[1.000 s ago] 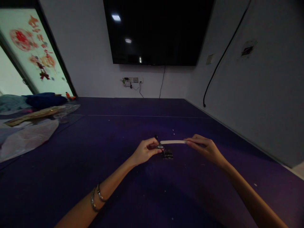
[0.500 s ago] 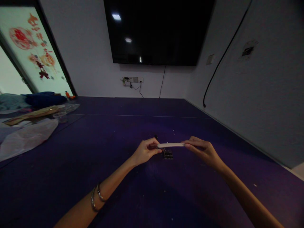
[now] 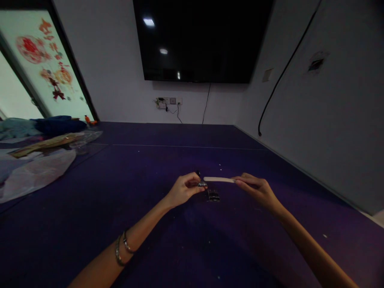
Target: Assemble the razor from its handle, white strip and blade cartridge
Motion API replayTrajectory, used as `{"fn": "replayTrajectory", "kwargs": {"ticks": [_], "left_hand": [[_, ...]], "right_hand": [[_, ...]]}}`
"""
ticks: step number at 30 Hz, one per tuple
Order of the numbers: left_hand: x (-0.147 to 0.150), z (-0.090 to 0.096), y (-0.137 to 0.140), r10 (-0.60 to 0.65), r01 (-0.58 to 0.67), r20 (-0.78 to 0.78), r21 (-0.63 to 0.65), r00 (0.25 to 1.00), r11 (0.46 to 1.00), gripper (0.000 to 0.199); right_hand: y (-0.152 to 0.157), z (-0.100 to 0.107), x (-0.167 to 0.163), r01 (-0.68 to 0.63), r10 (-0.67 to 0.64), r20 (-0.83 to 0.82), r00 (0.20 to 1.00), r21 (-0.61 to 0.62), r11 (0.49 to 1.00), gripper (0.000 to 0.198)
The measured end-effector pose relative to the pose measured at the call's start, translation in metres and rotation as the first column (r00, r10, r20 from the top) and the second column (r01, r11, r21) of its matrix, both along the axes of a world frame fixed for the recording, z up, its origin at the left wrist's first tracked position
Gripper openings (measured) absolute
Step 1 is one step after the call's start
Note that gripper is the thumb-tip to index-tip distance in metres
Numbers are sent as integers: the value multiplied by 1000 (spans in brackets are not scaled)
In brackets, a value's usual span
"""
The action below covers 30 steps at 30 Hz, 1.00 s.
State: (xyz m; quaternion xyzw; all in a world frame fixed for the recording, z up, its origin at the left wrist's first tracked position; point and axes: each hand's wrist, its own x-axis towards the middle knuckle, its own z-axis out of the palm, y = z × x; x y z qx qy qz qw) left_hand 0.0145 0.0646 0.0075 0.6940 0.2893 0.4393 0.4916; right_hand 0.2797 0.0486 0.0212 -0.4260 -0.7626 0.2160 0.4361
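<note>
My left hand [image 3: 188, 189] pinches a small shiny metal piece [image 3: 202, 184] between thumb and fingers; its exact kind is too small to make out. Across from it, my right hand [image 3: 255, 187] is closed on one end of a pale, flat stick [image 3: 220, 180] with a rounded tip. The stick lies nearly level, its free tip just above and beside the metal piece. Below the stick, a small dark object with lighter bands [image 3: 213, 195] rests on the purple surface [image 3: 180, 248]. Behind my left fingers shows a small black thing [image 3: 198, 173], partly hidden.
At the far left lie clear plastic sheeting [image 3: 39, 176], a long tan piece [image 3: 48, 145] and dark blue cloth [image 3: 60, 125]. A television [image 3: 201, 44] hangs on the wall ahead, above sockets [image 3: 172, 101]. A black cable [image 3: 279, 82] hangs down the right wall.
The pale stick's free tip has risen and shifted right, away from my left fingers, uncovering the shiny metal piece. My left hand has stayed almost in place.
</note>
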Motion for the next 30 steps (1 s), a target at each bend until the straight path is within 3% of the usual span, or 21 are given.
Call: {"fn": "replayTrajectory", "kwargs": {"ticks": [15,21,26,30], "left_hand": [[1,1,-2,16,-15,-48,19,999,1000,14],[1,0,-2,-32,32,-2,21,999,999,15],[1,0,-1,-3,3,-22,0,1000,1000,14],[2,2,-2,-23,23,1,-12,1000,1000,16]], "right_hand": [[-3,3,-3,-21,21,23,1000,-3,1000,27],[0,1,1,43,-43,-4,999,36,998,28],[-3,3,-1,-21,22,22,1000,-5,1000,28],[3,-3,2,65,-67,-47,997,-40,997,29]]}}
